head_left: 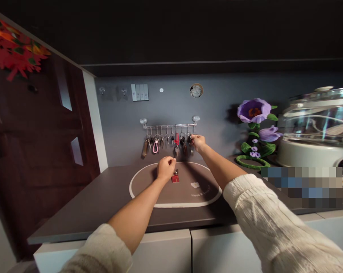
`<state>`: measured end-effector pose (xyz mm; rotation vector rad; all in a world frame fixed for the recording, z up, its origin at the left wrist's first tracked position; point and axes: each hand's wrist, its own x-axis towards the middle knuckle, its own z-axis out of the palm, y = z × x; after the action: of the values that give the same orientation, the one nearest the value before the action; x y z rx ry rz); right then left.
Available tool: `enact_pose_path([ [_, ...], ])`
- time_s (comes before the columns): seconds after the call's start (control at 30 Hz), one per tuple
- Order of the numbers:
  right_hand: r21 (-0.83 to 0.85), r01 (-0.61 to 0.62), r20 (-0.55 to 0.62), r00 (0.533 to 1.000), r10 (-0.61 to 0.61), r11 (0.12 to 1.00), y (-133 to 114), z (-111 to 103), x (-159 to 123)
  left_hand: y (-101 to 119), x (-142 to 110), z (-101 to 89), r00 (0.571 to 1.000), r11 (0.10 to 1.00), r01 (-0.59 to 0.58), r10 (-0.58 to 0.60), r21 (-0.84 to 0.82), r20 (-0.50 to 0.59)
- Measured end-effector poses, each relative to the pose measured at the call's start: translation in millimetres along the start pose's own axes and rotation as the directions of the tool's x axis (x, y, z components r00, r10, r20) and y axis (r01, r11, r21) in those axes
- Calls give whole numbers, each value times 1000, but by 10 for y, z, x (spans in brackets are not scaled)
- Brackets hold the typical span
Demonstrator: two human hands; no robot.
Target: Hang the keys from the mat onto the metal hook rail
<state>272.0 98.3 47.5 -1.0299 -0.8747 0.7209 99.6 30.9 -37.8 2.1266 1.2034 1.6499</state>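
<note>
My left hand [166,169] is closed above the oval mat [151,191]. From its fingertips hangs a small set of keys with a red tag [175,178]; the ring itself is hidden. My right hand [199,143] reaches to the right end of the wall hook rail [171,126] and pinches a bunch of keys [191,148] there. Whether that bunch still rests on its hook I cannot tell. Along the rail hang several other key sets, among them one with a pink loop [155,146] and one with a red strap [177,139].
A purple crocheted flower [254,110] with a green ring base and a white appliance with a clear lid [316,125] stand at the right on the dark countertop [94,201]. A wall switch [140,92] is above the rail. A dark cabinet [171,34] overhangs everything.
</note>
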Motion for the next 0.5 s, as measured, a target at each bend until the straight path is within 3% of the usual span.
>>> enact_pose_path([
  [0.33, -142, 109, -69, 990, -120, 984, 54, -130, -68, 41, -34, -96, 1000, 999, 5, -5, -32, 15],
  [0.43, -218, 173, -97, 975, -198, 960, 68, -172, -156, 67, -51, -159, 999, 997, 35, -32, -74, 42],
  [0.5, -246, 246, -52, 962, -267, 937, 79, -187, -265, 70, -66, -200, 996, 991, 68, -61, -114, 68],
])
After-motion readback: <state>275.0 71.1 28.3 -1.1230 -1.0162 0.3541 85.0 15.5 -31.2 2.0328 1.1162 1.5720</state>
